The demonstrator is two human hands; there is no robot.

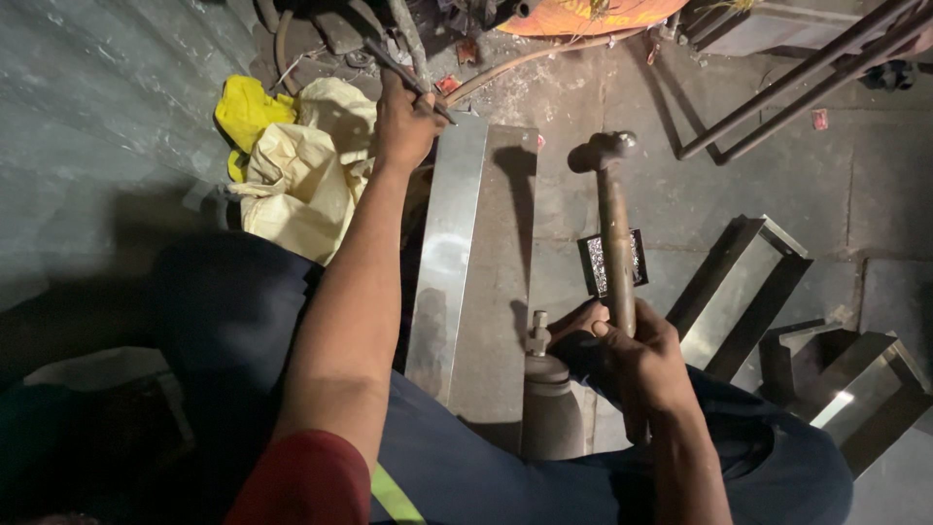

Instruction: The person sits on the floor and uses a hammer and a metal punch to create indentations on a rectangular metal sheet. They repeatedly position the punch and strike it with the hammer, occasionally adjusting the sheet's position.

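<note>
1. The hammer [614,228] could have missed and hit the fingers of the left hand [403,122], because that hand sat right at the far end of the metal piece [476,262], and a miss could have come down there.
2. The hammer could also have slipped, since the right hand [632,365] held it low on the handle, far from the heavy head.
3. The metal piece was long, flat and shiny, with a folded edge. It lay on the floor [777,185] between the two hands, reaching from the left grip back to the person's knees.
4. The left grip was closed around a thin dark rod [408,68] at that far end.
5. The right grip was closed tight on the brown hammer handle, with the head pointing away.
6. Just beside the right grip stood a small grey gas bottle [547,399]. More shiny metal boxes [743,292] lay farther out, and a yellow cloth [292,165] lay beside the left grip.
</note>
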